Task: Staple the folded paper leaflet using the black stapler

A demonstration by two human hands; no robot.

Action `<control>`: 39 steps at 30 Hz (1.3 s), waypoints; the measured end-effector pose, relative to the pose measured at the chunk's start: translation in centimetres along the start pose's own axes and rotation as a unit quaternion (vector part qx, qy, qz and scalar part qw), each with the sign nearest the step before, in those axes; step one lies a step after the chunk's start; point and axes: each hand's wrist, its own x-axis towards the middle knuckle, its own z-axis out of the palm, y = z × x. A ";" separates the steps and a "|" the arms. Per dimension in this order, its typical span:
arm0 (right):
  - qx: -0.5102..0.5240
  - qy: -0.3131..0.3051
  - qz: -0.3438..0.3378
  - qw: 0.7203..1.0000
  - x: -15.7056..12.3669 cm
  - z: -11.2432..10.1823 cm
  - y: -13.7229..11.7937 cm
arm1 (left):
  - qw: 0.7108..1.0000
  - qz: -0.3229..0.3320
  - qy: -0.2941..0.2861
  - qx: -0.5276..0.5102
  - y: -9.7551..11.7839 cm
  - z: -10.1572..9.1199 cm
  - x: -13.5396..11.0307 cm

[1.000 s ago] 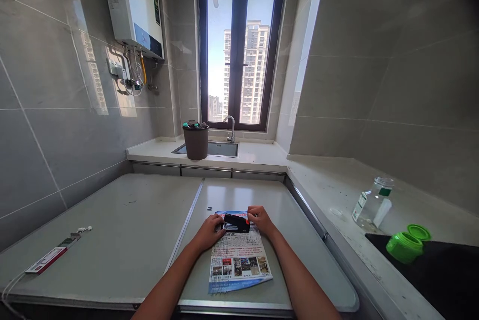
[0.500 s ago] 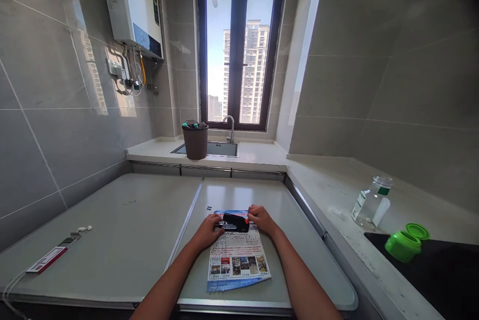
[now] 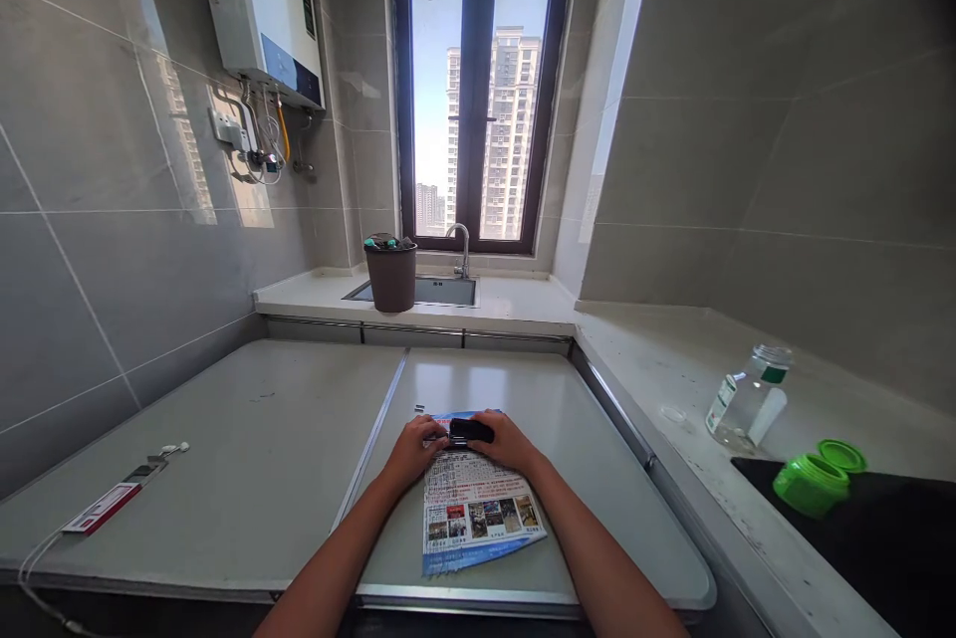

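A printed leaflet (image 3: 479,514) with blue edges lies on the grey table (image 3: 261,459) in front of me. At its far end sits a black stapler (image 3: 470,431). My left hand (image 3: 412,449) grips the stapler's left end with curled fingers. Over its right end my right hand (image 3: 506,441) lies closed, pressing down on it. Both hands rest on the top edge of the leaflet.
A brown bin (image 3: 391,272) stands beside the sink (image 3: 440,292) and tap (image 3: 461,248) under the window. On the right counter are a glass jar (image 3: 745,397) and a green lid (image 3: 814,479). A red-and-white flat item (image 3: 101,507) with a cable lies far left.
My right hand has moved left over the stapler, covering its red end, and both hands have closed in on it. The view has shifted slightly.
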 end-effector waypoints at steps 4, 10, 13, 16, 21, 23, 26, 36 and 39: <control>-0.012 0.030 -0.015 0.999 0.0 -0.2 -0.4 | 0.997 -0.007 0.049 -0.056 0.1 -0.2 0.2; -0.116 0.079 -0.080 0.987 0.3 0.0 0.2 | 0.950 -0.139 0.075 -0.270 -0.9 0.2 0.5; -0.168 0.097 -0.159 0.968 0.5 -0.1 0.1 | 0.880 -0.207 0.052 -0.425 -1.1 0.4 0.6; -0.215 0.105 -0.214 0.947 0.7 0.0 -0.3 | 0.806 -0.238 0.014 -0.542 -0.6 0.3 0.6; -0.258 0.139 -0.244 0.924 1.0 0.1 -0.8 | 0.766 -0.233 -0.002 -0.599 -0.2 -0.3 0.6; -0.267 0.145 -0.246 0.920 1.0 0.0 -1.0 | 0.762 -0.237 0.011 -0.603 -0.3 -0.4 0.6; -0.277 0.141 -0.259 0.915 0.9 -0.2 -1.4 | 0.759 -0.244 0.007 -0.604 -0.6 -0.4 0.6; -0.156 0.240 -0.069 0.956 0.8 -0.2 -1.5 | 0.763 -0.287 0.070 -0.575 -1.3 -0.3 0.9; -0.030 0.231 0.039 0.972 0.7 -0.5 -0.7 | 0.790 -0.270 0.109 -0.539 -1.4 -0.5 1.1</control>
